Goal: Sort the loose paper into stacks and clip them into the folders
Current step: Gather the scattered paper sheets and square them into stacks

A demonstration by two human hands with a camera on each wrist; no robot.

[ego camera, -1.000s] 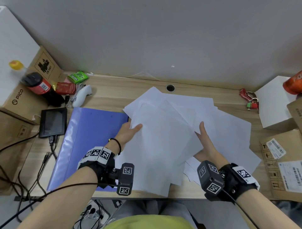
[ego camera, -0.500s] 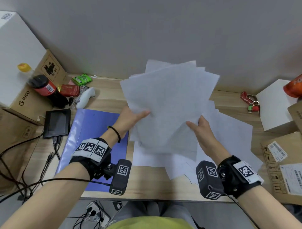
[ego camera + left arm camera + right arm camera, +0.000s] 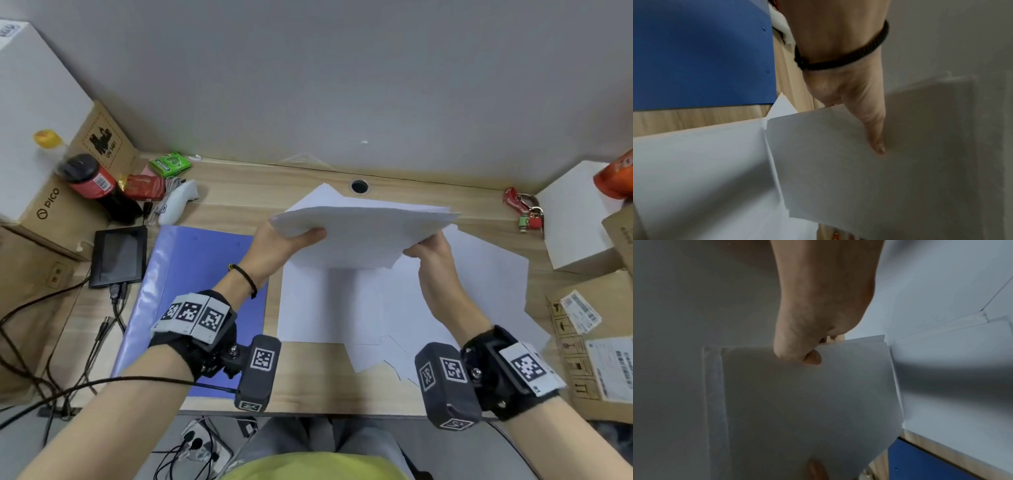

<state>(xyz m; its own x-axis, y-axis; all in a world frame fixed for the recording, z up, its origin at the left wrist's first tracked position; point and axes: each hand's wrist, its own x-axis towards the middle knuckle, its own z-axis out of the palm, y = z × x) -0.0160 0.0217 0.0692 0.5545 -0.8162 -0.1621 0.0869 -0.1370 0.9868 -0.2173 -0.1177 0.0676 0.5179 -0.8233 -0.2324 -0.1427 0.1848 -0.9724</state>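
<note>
A stack of white paper [image 3: 363,236] hangs nearly flat above the desk, held at both sides. My left hand [image 3: 291,238] grips its left edge, thumb on top [image 3: 877,142]. At the stack's right edge my right hand [image 3: 426,248] pinches it [image 3: 809,356]. More loose white sheets [image 3: 472,291] lie spread on the desk underneath. A blue folder [image 3: 191,274] lies shut on the desk to the left, also in the left wrist view [image 3: 701,53].
Cardboard boxes [image 3: 51,212], a red bottle [image 3: 92,185], a white controller [image 3: 178,205] and a small black screen [image 3: 118,255] with cables crowd the left. Boxes [image 3: 582,233] and red keys [image 3: 524,212] sit at the right. A cable hole [image 3: 359,186] lies behind the paper.
Both hands lifted several sheets off the desk, held them upright, and have now tipped the gathered stack down to nearly flat, lower over the desk.
</note>
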